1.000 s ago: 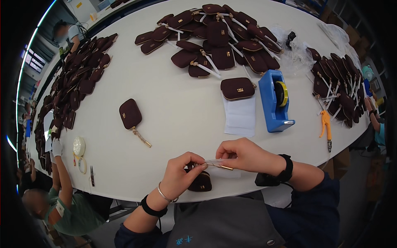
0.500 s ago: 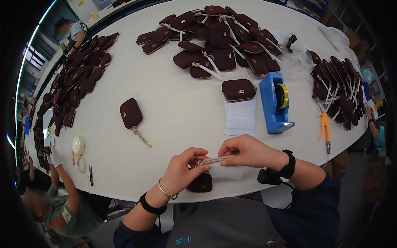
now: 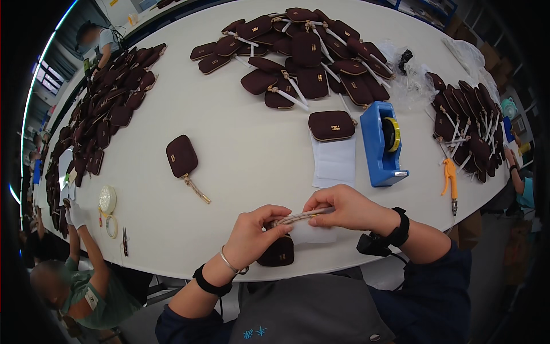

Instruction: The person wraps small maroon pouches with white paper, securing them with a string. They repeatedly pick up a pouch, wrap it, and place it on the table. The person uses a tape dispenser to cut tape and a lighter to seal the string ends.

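Observation:
At the table's near edge my left hand (image 3: pixel 252 234) and my right hand (image 3: pixel 344 206) hold a thin gold tassel cord (image 3: pixel 299 217) stretched between their fingertips. A dark maroon pouch (image 3: pixel 277 252) hangs from the cord under my left hand. A small white sheet (image 3: pixel 312 234) sits beneath the cord, partly hidden by my fingers. My left hand pinches the cord's left end by the pouch, my right hand pinches its right end.
A blue tape dispenser (image 3: pixel 382 144) stands to the right, beside a maroon pouch on white sheets (image 3: pixel 333 161). A lone pouch with tassel (image 3: pixel 182 156) lies at centre left. Heaps of pouches (image 3: pixel 303 51) fill the far, left and right edges. Orange cutters (image 3: pixel 449 176) lie right. Another person's gloved hand (image 3: pixel 75 217) reaches in at left.
My hands have stayed in the same spot; the fingers have shifted slightly along the cord, and the pouch still hangs under my left hand.

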Demonstrator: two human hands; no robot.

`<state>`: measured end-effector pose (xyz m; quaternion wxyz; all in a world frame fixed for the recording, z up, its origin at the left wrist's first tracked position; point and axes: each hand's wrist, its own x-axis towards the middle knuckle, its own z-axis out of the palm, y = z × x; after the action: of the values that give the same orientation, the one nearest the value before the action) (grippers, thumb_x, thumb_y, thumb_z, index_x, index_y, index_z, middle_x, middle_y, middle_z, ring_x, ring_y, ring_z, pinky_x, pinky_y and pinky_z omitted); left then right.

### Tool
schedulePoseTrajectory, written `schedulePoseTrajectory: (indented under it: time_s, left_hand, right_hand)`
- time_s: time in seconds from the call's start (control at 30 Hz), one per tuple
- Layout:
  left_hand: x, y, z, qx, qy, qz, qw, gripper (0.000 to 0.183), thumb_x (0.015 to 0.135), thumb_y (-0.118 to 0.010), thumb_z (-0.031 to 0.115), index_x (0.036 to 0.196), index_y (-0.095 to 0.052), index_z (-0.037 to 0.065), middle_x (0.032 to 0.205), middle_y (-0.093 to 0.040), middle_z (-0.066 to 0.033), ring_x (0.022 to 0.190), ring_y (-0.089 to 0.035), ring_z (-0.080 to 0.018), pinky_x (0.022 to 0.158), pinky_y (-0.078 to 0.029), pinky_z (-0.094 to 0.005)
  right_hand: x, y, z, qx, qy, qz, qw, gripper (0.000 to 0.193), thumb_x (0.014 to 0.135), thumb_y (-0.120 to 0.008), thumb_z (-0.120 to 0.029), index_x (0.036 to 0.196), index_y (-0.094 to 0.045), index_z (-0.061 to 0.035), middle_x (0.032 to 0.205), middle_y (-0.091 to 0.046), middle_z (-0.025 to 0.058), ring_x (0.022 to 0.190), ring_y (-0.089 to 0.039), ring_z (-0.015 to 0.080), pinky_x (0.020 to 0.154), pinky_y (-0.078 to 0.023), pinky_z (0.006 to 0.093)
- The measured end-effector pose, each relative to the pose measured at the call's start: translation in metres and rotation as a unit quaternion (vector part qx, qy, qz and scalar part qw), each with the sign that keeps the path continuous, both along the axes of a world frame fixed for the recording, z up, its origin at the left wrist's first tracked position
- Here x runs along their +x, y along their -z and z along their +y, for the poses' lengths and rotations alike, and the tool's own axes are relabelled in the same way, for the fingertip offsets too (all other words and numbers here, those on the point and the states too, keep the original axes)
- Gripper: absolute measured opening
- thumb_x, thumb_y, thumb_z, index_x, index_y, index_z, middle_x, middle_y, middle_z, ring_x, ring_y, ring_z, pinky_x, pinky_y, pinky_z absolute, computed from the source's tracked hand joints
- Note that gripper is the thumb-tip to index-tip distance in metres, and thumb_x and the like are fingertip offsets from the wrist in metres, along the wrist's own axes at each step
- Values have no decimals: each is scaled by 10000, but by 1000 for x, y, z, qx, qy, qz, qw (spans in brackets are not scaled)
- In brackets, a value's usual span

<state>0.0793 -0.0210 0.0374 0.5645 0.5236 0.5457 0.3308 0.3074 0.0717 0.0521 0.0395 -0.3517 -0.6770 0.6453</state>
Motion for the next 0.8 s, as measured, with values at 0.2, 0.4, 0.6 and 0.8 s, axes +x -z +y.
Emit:
schedulePoseTrajectory:
  time_s: [0.2, 0.4, 0.6, 0.8]
  left_hand:
    - [1, -1, 1, -15, 4, -12, 1000, 375, 853, -732, 82, 1194, -615, -23, 998, -712, -127, 823, -666, -119, 770, -549, -251]
    - [4, -3, 4, 11, 28, 31, 999, 383, 836, -750, 94, 1184, -627, -9, 965, -722, -123, 813, -666, -118, 767, -540, -250]
    - [6, -6, 7, 69, 60, 105, 990, 349, 833, -752, 112, 1150, -657, 0, 882, -708, -63, 730, -587, -92, 699, -502, -241]
    - [6, -5, 8, 42, 85, 76, 993, 284, 894, -672, 94, 1164, -655, 5, 848, -701, -62, 718, -599, -97, 691, -505, -249]
  right_hand:
    - [0, -1, 5, 81, -13, 3, 997, 225, 806, -765, -152, 962, -667, -22, 792, -690, 66, 721, -628, 137, 681, -479, 274]
    - [2, 1, 2, 87, -7, 11, 996, 241, 783, -780, -150, 945, -665, -16, 790, -693, 71, 723, -635, 141, 680, -484, 279]
    - [3, 1, 2, 96, -16, 6, 995, 216, 785, -770, -138, 909, -654, -4, 756, -686, 72, 683, -628, 129, 638, -468, 263]
    - [4, 0, 2, 33, -1, -5, 999, 190, 794, -753, -133, 897, -654, -9, 730, -675, 48, 663, -610, 100, 622, -455, 248]
